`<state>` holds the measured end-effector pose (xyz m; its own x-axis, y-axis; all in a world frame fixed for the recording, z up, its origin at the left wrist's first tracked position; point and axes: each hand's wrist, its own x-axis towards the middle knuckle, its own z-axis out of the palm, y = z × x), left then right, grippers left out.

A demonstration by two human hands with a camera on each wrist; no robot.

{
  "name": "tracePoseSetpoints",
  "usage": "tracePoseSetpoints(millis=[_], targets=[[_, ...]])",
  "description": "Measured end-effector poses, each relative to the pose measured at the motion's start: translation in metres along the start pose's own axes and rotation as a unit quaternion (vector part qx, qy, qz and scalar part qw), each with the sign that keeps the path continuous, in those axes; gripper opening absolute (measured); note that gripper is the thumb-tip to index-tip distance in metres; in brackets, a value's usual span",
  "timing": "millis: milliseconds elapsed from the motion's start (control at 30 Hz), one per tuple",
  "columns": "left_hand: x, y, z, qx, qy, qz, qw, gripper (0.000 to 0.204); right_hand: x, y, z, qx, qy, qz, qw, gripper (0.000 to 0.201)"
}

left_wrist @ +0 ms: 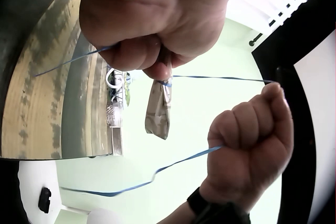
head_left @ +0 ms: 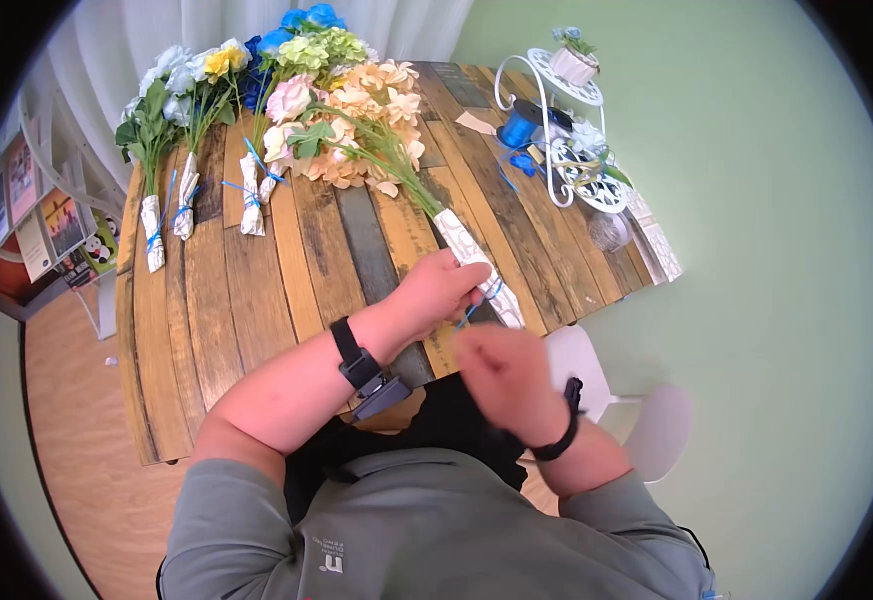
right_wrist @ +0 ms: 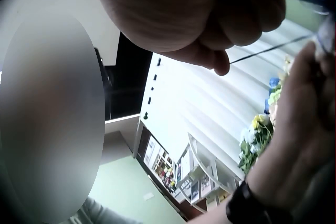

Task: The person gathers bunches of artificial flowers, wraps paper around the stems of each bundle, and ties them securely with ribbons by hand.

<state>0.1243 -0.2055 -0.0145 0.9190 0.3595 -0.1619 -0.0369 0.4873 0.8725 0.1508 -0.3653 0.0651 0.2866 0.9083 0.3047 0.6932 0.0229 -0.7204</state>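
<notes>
My left hand (head_left: 436, 292) grips the paper-wrapped stems (head_left: 464, 243) of a bouquet of peach flowers (head_left: 388, 105), which slants over the table's near right part. White patterned paper covers the stem ends, which point toward me. My right hand (head_left: 508, 375), blurred in the head view, is curled beside the wrapped end. In the left wrist view it pinches a thin blue ribbon (left_wrist: 223, 78), stretched straight from the wrapping to the thumb and fingertip. A loose length of that ribbon trails from the right fist, and another end sticks out past the left fingers.
Several wrapped bunches (head_left: 153, 232) tied in blue lie at the table's left and back. At the right, a white metal stand (head_left: 556, 170) holds small flowers beside a blue ribbon spool (head_left: 522, 124). A white chair (head_left: 576, 370) stands beyond the near right edge.
</notes>
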Motion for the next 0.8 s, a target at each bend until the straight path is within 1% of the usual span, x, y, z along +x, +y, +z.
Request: tracePoseSetpoints(millis=[33,67,100,133,167,200,233,267,300,333,400,433,467,500,533,567,600,633,667,700,733,767,800], targets=[[-0.005,0.007,0.000,0.001,0.002,0.001,1.000,0.022,-0.008,0.004,0.011,0.003,-0.021,-0.010,1.000,0.007],[-0.012,0.015,0.001,-0.028,-0.022,-0.016,0.999,0.019,-0.016,0.012,0.021,0.005,-0.042,-0.019,0.999,0.008],[-0.017,0.021,0.003,-0.057,-0.047,-0.034,0.997,0.016,-0.025,0.018,0.030,0.005,-0.042,-0.020,0.999,0.008],[-0.021,0.026,0.004,-0.057,-0.047,-0.033,0.997,0.016,-0.033,0.025,0.038,0.054,-0.031,0.016,0.998,0.009],[-0.024,0.029,0.004,-0.071,-0.060,-0.049,0.995,0.015,-0.039,0.037,0.044,0.103,-0.020,0.051,0.993,0.011],[-0.026,0.032,0.005,-0.085,-0.074,-0.064,0.992,0.014,-0.046,0.064,0.051,0.102,-0.020,0.051,0.993,0.011],[-0.030,0.035,0.007,-0.085,-0.075,-0.064,0.991,0.014,-0.054,0.100,0.057,0.206,0.027,0.147,0.967,0.011],[-0.032,0.038,0.009,-0.086,-0.106,-0.064,0.989,0.013,-0.061,0.119,0.055,0.306,0.074,0.242,0.918,0.012],[-0.034,0.038,0.010,-0.085,-0.139,-0.066,0.984,0.013,-0.052,0.108,0.042,0.364,0.119,0.244,0.891,0.010],[-0.033,0.035,0.011,-0.085,-0.142,-0.068,0.984,0.013,-0.037,0.100,0.025,0.419,0.164,0.244,0.859,0.009],[-0.030,0.026,0.012,-0.091,-0.199,-0.093,0.971,0.012,-0.026,0.130,-0.009,0.404,0.150,0.234,0.872,0.008],[-0.030,0.024,0.014,-0.091,-0.204,-0.097,0.970,0.012,-0.018,0.123,-0.029,0.455,0.126,0.248,0.846,0.010],[-0.029,0.023,0.015,-0.053,-0.187,-0.093,0.977,0.013,-0.009,0.109,-0.048,0.505,0.100,0.260,0.817,0.014],[-0.028,0.022,0.016,-0.014,-0.169,-0.087,0.982,0.014,-0.005,0.100,-0.060,0.554,0.088,0.226,0.796,0.015],[-0.025,0.016,0.016,-0.012,-0.170,-0.088,0.981,0.014,-0.004,0.085,-0.066,0.555,0.090,0.225,0.796,0.015],[-0.019,0.007,0.016,0.030,-0.139,-0.075,0.987,0.016,-0.003,0.067,-0.069,0.446,0.102,0.239,0.857,0.015],[-0.016,0.000,0.016,0.070,-0.107,-0.061,0.990,0.019,-0.003,0.056,-0.069,0.330,0.111,0.249,0.904,0.015],[-0.014,-0.003,0.016,0.070,-0.106,-0.061,0.990,0.019,-0.010,0.048,-0.054,0.174,0.105,0.198,0.959,0.014],[-0.013,-0.005,0.016,0.110,-0.096,-0.029,0.989,0.021,-0.015,0.036,-0.038,0.076,0.083,0.152,0.982,0.013],[-0.012,-0.006,0.017,0.150,-0.085,0.004,0.985,0.023,-0.020,0.026,-0.023,-0.023,0.061,0.104,0.992,0.012],[-0.014,-0.002,0.017,0.149,-0.085,0.005,0.985,0.023,-0.026,0.021,-0.013,-0.188,0.018,0.045,0.981,0.011],[-0.017,0.004,0.016,0.167,-0.073,0.001,0.983,0.023,-0.032,0.013,-0.001,-0.147,0.006,0.074,0.986,0.010],[-0.019,0.008,0.015,0.186,-0.061,-0.002,0.981,0.023,-0.040,0.021,0.009,-0.156,-0.026,0.059,0.986,0.013]])
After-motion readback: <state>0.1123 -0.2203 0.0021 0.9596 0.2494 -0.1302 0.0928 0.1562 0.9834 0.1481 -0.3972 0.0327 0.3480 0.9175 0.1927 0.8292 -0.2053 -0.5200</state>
